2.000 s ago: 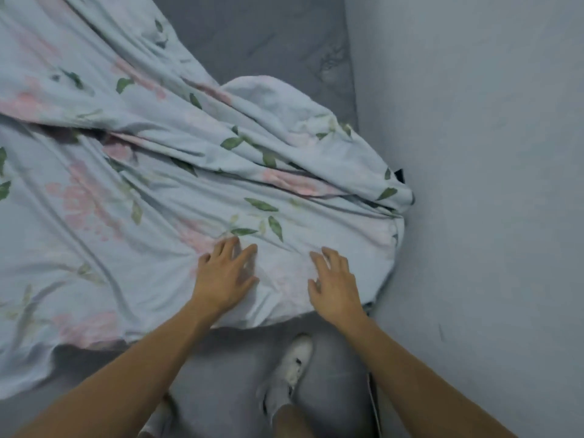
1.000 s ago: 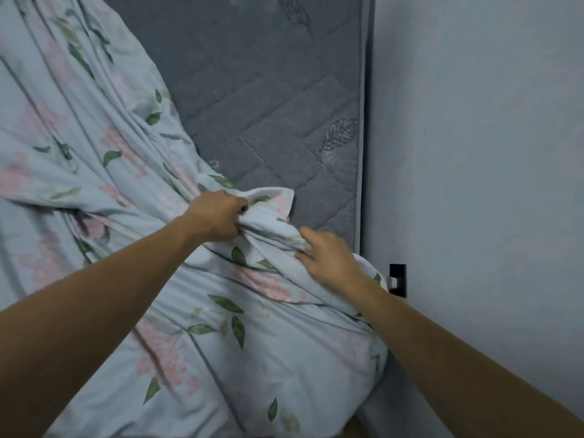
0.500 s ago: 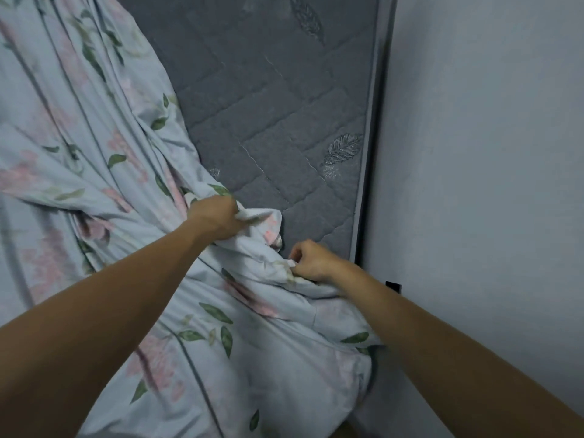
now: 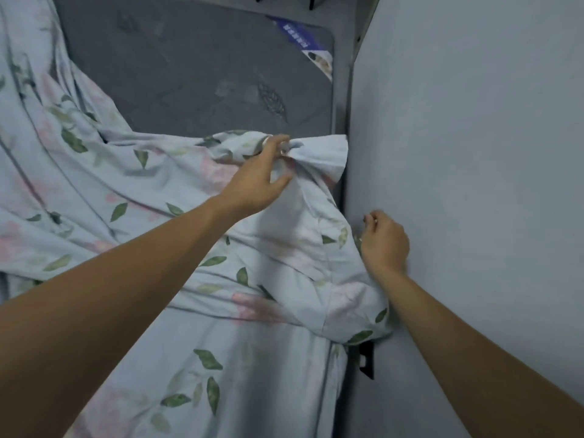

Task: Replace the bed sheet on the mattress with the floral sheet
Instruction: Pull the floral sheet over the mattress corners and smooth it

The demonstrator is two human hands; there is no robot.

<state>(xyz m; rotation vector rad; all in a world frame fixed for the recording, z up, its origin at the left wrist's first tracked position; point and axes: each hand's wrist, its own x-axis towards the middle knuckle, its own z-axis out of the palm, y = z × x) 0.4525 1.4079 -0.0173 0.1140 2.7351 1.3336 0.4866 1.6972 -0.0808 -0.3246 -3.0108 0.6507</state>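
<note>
I take the wall [image 4: 474, 153] as my landmark. My left hand [image 4: 252, 184] has a bunch of the sheet [image 4: 158, 184] gathered between thumb and fingertips, the thumb spread out below the knot of cloth, at the top edge of the fabric and a little way out from the wall. I hold it there because that edge must travel up the mattress [image 4: 189, 74], which lies bare and grey beyond my grip, its long side running close along the wall.

My right hand [image 4: 384, 240] is hard against the wall, lower down than the left, with the fingers curled at the side hem. From this angle I cannot tell whether they pinch the cloth or only brush it; the fingertips are turned away from me. I judge it is there to feed the hem into the narrow gap between mattress and wall, so the side does not ride up while I pull.

The sheet itself covers the near part of the mattress and the far-from-wall side in loose folds, and a corner droops down beside the wall below my right wrist. A label [image 4: 303, 42] shows at the mattress's far corner, nearest the wall.

With 2 hands on 1 edge, I reckon the next pull needs even tension, or the folds will bunch against the wall.
</note>
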